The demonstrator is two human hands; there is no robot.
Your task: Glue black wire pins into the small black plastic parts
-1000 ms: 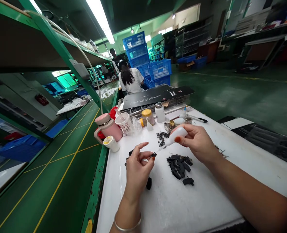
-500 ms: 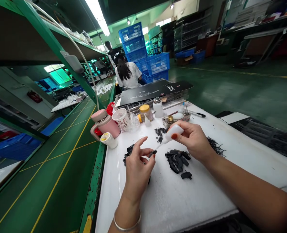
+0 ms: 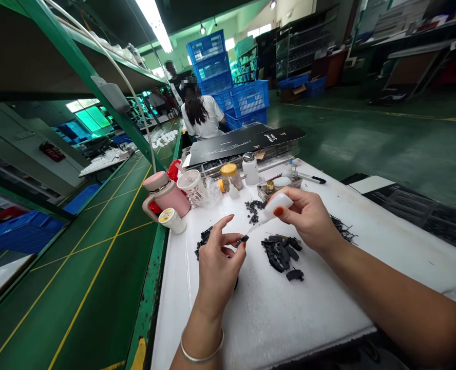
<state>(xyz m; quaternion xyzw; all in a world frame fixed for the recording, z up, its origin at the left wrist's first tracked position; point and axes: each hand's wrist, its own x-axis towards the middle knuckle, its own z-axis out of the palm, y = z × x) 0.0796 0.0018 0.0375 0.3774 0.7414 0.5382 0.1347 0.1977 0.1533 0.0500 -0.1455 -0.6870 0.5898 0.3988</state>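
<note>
Between the thumb and fingers of my left hand (image 3: 221, 259) is a small black plastic part (image 3: 242, 240). My right hand (image 3: 305, 216) grips a white squeeze bottle (image 3: 281, 205), tilted so its thin nozzle (image 3: 255, 226) points down at that part; whether the tip touches it I cannot tell. Below the bottle lies a pile of black plastic parts (image 3: 280, 252), with one piece (image 3: 295, 275) apart from it. Another black pile (image 3: 204, 241) is partly hidden behind my left hand. Small black rings (image 3: 254, 209) lie beyond the nozzle, and thin black pins (image 3: 342, 230) beside my right wrist.
Along the white table's (image 3: 289, 318) far side stand a pink mug (image 3: 170, 194), a white jar (image 3: 173, 221), a plastic cup (image 3: 192, 186), a yellow-lidded jar (image 3: 231, 177) and a metal-capped bottle (image 3: 250, 168). A knife (image 3: 313, 179) lies behind. A green conveyor (image 3: 108, 257) runs left; a co-worker (image 3: 201, 115) sits ahead.
Both hands keep almost the same pose, with the bottle nozzle still at the black part. The whole view has shifted very slightly.
</note>
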